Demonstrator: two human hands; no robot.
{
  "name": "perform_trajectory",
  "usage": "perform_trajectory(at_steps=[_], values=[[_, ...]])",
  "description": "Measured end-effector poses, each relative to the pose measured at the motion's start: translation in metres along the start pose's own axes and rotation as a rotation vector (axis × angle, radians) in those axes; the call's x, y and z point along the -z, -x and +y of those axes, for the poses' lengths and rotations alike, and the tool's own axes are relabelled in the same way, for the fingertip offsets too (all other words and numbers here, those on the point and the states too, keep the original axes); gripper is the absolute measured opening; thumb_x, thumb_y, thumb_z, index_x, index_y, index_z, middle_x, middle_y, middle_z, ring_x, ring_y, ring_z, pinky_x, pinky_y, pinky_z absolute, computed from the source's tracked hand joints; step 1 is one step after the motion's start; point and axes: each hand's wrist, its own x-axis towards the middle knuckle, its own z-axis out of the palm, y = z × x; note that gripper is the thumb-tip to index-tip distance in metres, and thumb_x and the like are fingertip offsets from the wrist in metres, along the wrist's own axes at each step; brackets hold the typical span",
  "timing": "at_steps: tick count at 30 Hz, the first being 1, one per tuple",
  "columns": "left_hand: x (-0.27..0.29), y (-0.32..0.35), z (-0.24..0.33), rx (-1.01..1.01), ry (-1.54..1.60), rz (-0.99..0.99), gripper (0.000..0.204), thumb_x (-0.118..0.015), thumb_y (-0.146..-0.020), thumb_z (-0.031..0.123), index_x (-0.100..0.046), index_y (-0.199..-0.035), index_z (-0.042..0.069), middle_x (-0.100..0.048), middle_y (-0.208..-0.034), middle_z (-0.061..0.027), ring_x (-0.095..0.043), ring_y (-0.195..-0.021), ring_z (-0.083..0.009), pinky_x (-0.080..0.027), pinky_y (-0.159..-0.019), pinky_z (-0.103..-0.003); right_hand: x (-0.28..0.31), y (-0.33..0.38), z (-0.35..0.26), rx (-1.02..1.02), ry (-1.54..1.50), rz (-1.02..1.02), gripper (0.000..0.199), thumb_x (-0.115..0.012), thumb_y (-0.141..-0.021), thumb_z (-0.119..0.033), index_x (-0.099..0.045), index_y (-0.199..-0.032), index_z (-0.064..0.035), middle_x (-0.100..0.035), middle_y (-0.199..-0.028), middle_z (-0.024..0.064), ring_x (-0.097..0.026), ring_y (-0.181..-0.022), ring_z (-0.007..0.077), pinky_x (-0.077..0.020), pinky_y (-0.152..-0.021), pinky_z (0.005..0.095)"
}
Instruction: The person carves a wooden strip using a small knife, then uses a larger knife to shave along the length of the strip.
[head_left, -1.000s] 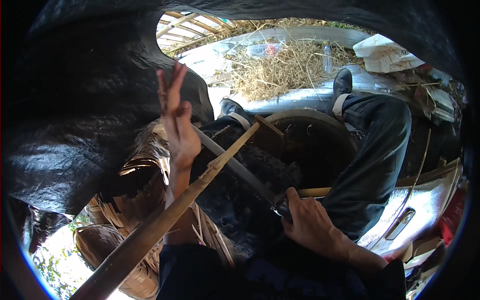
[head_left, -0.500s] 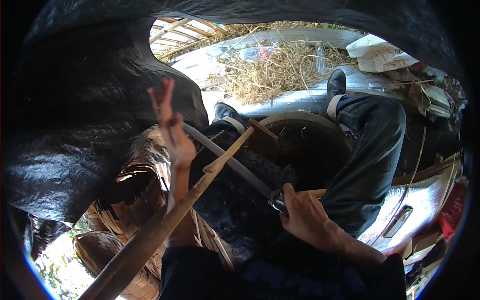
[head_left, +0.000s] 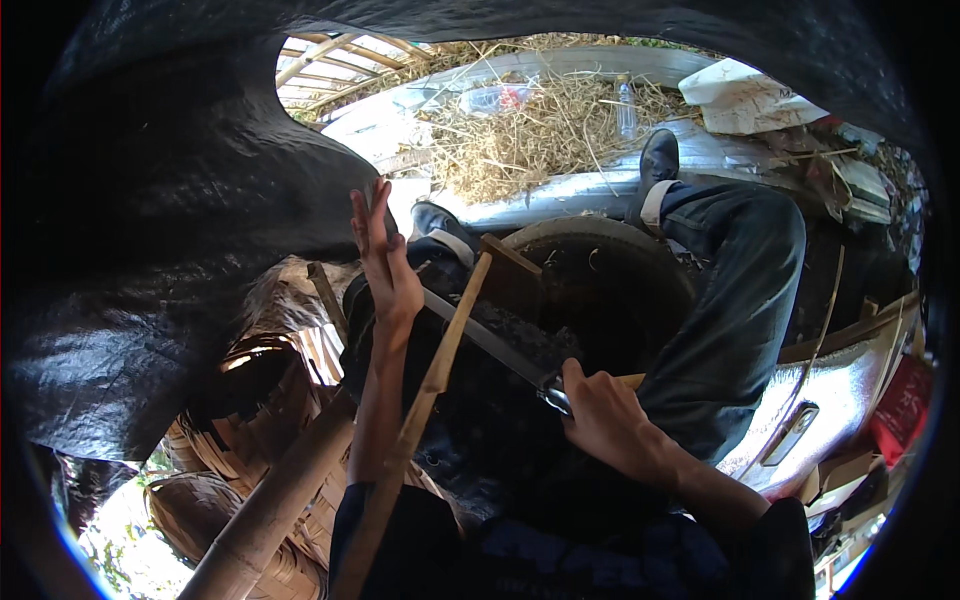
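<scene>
My right hand (head_left: 612, 415) is closed around the handle of a long knife (head_left: 490, 343). Its straight grey blade slants up and left toward my left hand (head_left: 388, 268). That hand is raised with fingers stretched out, and no grip shows; whether its palm touches the blade is hidden. A split bamboo strip (head_left: 433, 378) runs from the lower edge up across the blade, its upper end by a brown wooden block (head_left: 512, 272). Left of my left forearm lies a thicker bamboo pole (head_left: 270, 510). A pale yellow piece shows just beyond my right fist.
A round dark tub (head_left: 590, 235) stands between my legs. Woven bamboo baskets (head_left: 215, 500) sit at lower left, under black plastic sheeting (head_left: 150, 250). Ahead lie straw (head_left: 530, 140), a clear bottle (head_left: 626, 108) and a white sack (head_left: 745, 95). A red bag (head_left: 900, 415) is at right.
My left hand has come down and to the right. The bamboo strip's lower part has swung right and now shows apart from the thick pole. My right hand keeps the knife nearly in place.
</scene>
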Motion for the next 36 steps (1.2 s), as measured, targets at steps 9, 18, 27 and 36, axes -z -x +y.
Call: perform_trajectory(at_steps=[9,18,27,36], values=[[0.014,-0.02,0.014,-0.195,-0.034,0.064,0.048,-0.021,-0.093,0.032,-0.042,-0.126,0.004,-0.035,-0.136,-0.0129,-0.01,-0.134,-0.0294,-0.007,-0.105,-0.049,0.018,-0.016,-0.003,0.048,0.08,0.014,0.028,-0.062,-0.069,-0.001,-0.046,-0.091,0.0077,-0.06,-0.068,0.0228,-0.063,-0.062,0.0338,-0.0535,-0.055,0.0382],[-0.032,0.002,-0.024,-0.055,0.033,0.156,0.042,-0.027,-0.087,0.019,-0.047,-0.12,0.003,-0.044,-0.13,-0.0113,-0.018,-0.132,-0.0317,-0.012,-0.105,-0.048,0.022,-0.044,0.023,0.077,0.222,-0.008,0.027,-0.064,-0.067,-0.002,-0.045,-0.086,0.0033,-0.06,-0.069,0.0207,-0.063,-0.066,0.0331,-0.0534,-0.057,0.0372],[-0.033,-0.011,-0.04,-0.145,-0.033,0.349,0.039,-0.03,-0.081,0.013,-0.055,-0.107,-0.002,-0.055,-0.112,-0.0203,-0.031,-0.125,-0.0379,-0.027,-0.1,-0.047,0.029,-0.079,0.031,0.118,0.32,0.039,0.022,-0.06,-0.065,0.001,-0.045,-0.081,0.0009,-0.06,-0.069,0.0212,-0.062,-0.071,0.0366,-0.0516,-0.063,0.0413],[-0.02,0.015,-0.066,0.195,0.399,0.158,0.042,-0.032,-0.088,0.025,-0.051,-0.115,-0.001,-0.051,-0.12,-0.0179,-0.034,-0.124,-0.0303,-0.025,-0.102,-0.043,0.022,-0.079,0.035,0.114,0.349,0.002,0.023,-0.061,-0.066,0.0,-0.045,-0.082,0.0006,-0.06,-0.07,0.0212,-0.062,-0.071,0.0369,-0.0517,-0.063,0.0416]])
